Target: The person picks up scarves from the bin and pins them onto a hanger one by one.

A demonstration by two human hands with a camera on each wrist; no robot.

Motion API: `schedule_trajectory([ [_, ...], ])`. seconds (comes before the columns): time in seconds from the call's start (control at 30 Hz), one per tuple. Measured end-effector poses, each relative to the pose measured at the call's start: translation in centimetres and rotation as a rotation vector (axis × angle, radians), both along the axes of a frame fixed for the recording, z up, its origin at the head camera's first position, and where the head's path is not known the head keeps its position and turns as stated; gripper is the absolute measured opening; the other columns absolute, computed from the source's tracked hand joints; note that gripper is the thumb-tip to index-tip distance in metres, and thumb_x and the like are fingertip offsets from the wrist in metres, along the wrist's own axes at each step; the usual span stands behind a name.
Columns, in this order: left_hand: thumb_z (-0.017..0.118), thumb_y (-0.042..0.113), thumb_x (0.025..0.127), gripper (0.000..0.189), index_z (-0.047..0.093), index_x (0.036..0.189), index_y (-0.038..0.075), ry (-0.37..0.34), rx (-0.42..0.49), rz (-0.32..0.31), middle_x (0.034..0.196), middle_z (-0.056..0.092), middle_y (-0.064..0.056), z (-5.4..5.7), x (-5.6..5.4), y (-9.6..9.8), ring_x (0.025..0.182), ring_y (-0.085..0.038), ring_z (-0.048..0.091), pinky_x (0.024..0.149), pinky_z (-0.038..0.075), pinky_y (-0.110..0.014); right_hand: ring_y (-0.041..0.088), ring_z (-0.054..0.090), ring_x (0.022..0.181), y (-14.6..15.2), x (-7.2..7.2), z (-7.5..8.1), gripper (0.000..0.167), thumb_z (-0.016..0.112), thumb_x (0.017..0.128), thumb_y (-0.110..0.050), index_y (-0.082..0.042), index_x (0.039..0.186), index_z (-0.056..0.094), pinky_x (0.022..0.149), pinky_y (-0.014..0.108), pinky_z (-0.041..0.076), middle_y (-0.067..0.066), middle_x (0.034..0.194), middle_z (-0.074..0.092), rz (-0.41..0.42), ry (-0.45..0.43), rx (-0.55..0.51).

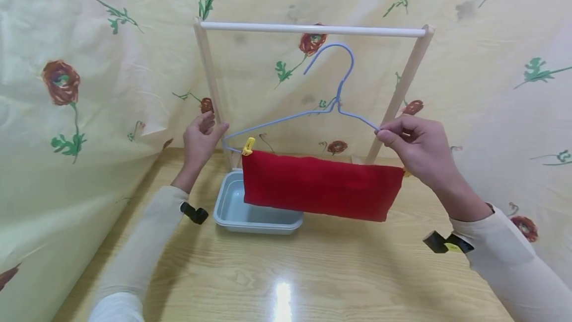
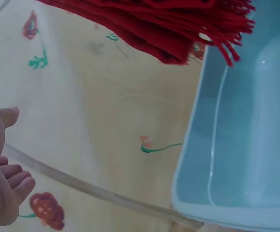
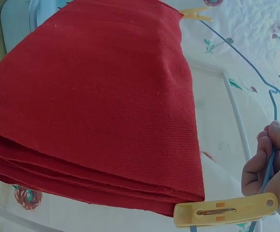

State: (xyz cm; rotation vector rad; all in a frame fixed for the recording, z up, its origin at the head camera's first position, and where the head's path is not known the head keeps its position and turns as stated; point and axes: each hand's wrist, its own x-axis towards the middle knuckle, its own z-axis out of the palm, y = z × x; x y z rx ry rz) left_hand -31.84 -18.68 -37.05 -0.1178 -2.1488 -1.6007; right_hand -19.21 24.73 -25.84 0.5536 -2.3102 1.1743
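A blue wire clothes hanger is held up by my right hand, which pinches its right shoulder between thumb and fingers. From the hanger's lower bar hangs a folded red scarf, its fringe visible in the left wrist view. One yellow clothespin grips the scarf's left top corner; another yellow clothespin clips the right corner. My left hand is beside the hanger's left end, fingers loosely bent and holding nothing; in the left wrist view it stands apart from the scarf.
Behind the hanger stands a rack with a white top rod and wooden posts. A light blue plastic basin sits on the wood-grain table, partly behind the scarf. Flowered cloth surrounds the table at back and sides.
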Motion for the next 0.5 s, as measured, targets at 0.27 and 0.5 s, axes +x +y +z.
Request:
schedule_trajectory([
  [0.27, 0.079, 0.030, 0.091, 0.063, 0.056, 0.142, 0.000, 0.039, 0.017, 0.086, 0.137, 0.064, -0.019, -1.4, -1.4, 1.3, 0.129, -0.030, 0.061, 0.106, 0.050, -0.039, 0.004, 0.061, 0.072, 0.8, 0.1, 0.2, 0.009, 0.073, 0.090, 0.005, 0.011, 0.097, 0.073, 0.071, 0.009, 0.052, -0.020, 0.082, 0.070, -0.020, -0.038, -0.027],
  [0.5, 0.076, 0.021, 0.093, 0.050, 0.062, 0.134, -0.004, 0.063, 0.037, 0.096, 0.129, 0.067, -0.022, -1.8, -2.2, 1.7, 0.120, -0.029, 0.067, 0.098, 0.055, -0.034, 0.003, 0.063, 0.073, 1.7, 0.3, 0.6, 0.007, 0.073, 0.089, 0.007, 0.011, 0.094, 0.072, 0.073, 0.010, 0.054, -0.015, 0.082, 0.070, -0.021, -0.041, -0.074],
])
